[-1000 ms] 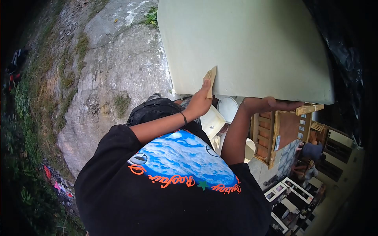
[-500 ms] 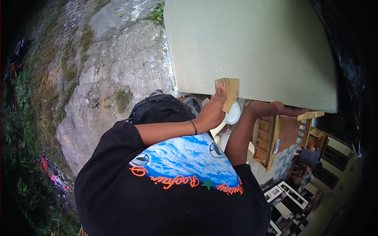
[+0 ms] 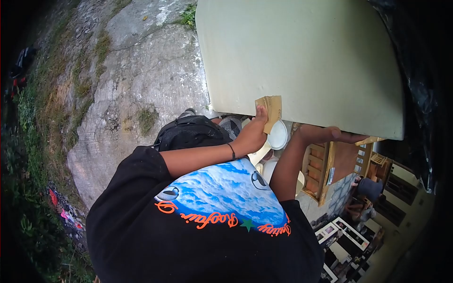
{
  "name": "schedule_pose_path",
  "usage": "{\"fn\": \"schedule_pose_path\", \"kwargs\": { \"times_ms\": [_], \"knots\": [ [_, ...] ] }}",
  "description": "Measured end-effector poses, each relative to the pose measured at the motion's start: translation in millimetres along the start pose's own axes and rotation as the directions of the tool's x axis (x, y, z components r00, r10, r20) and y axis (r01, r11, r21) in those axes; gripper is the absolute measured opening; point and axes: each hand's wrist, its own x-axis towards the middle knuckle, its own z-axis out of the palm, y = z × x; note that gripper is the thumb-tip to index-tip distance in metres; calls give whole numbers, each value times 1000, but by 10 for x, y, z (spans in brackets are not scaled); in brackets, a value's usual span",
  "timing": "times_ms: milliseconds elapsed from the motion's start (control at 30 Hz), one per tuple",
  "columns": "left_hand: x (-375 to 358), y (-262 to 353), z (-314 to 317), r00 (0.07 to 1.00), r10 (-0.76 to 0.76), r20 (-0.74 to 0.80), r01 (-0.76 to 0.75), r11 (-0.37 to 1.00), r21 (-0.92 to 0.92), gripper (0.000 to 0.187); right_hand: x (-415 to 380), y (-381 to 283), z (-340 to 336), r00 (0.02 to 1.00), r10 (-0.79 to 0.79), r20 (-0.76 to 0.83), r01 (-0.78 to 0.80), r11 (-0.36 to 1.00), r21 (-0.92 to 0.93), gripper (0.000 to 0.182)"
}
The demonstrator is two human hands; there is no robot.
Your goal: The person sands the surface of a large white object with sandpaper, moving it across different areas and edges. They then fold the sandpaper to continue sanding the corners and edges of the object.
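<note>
My left hand (image 3: 252, 134) is closed on a folded piece of brown sandpaper (image 3: 272, 112) with faint print on its back. The sandpaper lies against the lower part of a large, smooth, pale greenish-white panel (image 3: 302, 56). Along that panel's lower edge, my right hand (image 3: 325, 135) rests with its fingers stretched out to the right. Part of those fingers is hidden by the edge. Just below the sandpaper is a round white lid or container (image 3: 277, 136), partly covered by my arms.
Rough concrete (image 3: 137, 80) with patches of moss spreads to the left, bordered by plants. A black mesh-backed bag or cap (image 3: 191, 132) is beside my left forearm. Wooden slatted furniture (image 3: 317, 172) stands at right, with a person in grey (image 3: 370, 188) beyond it. Dark plastic sheeting hangs far right.
My left hand and the sandpaper have shifted slightly to the left along the panel. My right hand stays at the edge, almost unmoved.
</note>
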Motion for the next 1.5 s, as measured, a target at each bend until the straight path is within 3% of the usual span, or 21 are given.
{"fn": "schedule_pose_path", "kwargs": {
  "times_ms": [67,200,267,367,400,500,533,567,633,767,800,867,967,1033,1067,1100,1167,1267,1367,1400,1500],
  "knots": [
    [147,-309,82,986,-95,-140,94,995,-13,70,1,58,-15,1000,-28,0,28,999,-29,97],
    [390,-704,-84,968,-208,-142,210,978,0,70,20,-40,-6,999,-41,8,41,998,43,95],
    [494,-737,-289,851,-492,185,520,838,-167,70,12,-83,-13,1000,-9,27,6,993,115,95],
    [240,-471,17,938,-346,23,346,937,-39,69,36,-20,-19,999,2,53,-3,1000,29,102],
    [183,-595,124,971,-228,-71,228,974,-15,70,28,-12,-37,998,2,67,-3,1000,23,102],
    [240,-923,146,983,-127,-135,135,989,52,71,26,-27,-13,998,53,44,-55,998,38,103],
    [313,-911,52,954,-296,-53,298,954,28,70,37,-31,-28,998,35,54,-37,999,37,103],
    [394,-993,-10,954,-296,-54,298,954,26,70,42,-32,-34,998,18,62,-20,999,37,103],
    [523,-1206,-71,849,-526,44,528,845,-82,66,43,-13,-20,998,12,53,-15,999,42,103],
    [431,-977,51,859,-508,62,506,825,-253,65,18,24,-45,998,12,65,-10,999,-40,101],
    [251,-537,-8,898,-440,7,435,884,-172,64,6,32,-42,998,15,67,-12,999,-44,101],
    [243,-618,6,911,-412,13,406,891,-204,64,-6,37,-29,998,-8,59,17,987,-162,99],
    [455,-984,-42,903,-430,14,425,885,-190,63,-4,-6,-30,997,24,73,-19,998,-59,100],
    [603,-1096,-161,742,-645,182,617,551,-562,63,-47,34,5,999,-7,43,8,1000,-29,93],
    [684,-1336,-25,726,-680,102,623,587,-517,58,-60,55,9,999,-34,13,34,999,-4,85],
    [672,-1276,40,726,-679,106,623,586,-518,58,-57,58,-6,999,-37,14,37,999,-7,85],
    [501,-985,133,796,-606,-9,574,759,-307,62,-57,61,-8,999,-45,22,45,999,7,83],
    [134,-421,113,986,-109,-128,109,994,-10,72,-107,235,-1,999,38,35,-43,987,158,82],
    [400,-764,127,941,-149,-305,124,987,-99,69,-28,0,59,997,-48,54,29,948,317,83],
    [536,-843,21,879,-443,-175,403,888,-222,67,-29,16,36,997,-50,54,30,949,313,83],
    [698,-1314,-39,738,-653,170,579,485,-655,66,-47,13,6,996,41,84,-51,991,123,97]
  ]
}}
